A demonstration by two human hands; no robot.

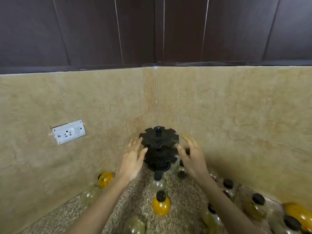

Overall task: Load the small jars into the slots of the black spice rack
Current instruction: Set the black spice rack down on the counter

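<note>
The black spice rack (159,146) stands in the corner of the counter, two notched tiers on a central post, its slots empty. My left hand (133,159) is open just left of the rack, fingertips near the lower tier. My right hand (192,156) is open on the rack's right side, a little apart from it. Small round jars with black caps lie and stand around: an orange one (161,206) in front, another orange one (106,179) on its side at left, several clear ones (228,188) along the right.
Beige tiled walls meet in a corner behind the rack. A white power socket (68,132) is on the left wall. Dark cabinet doors (152,31) hang above. The speckled stone counter (184,201) has jars scattered over it.
</note>
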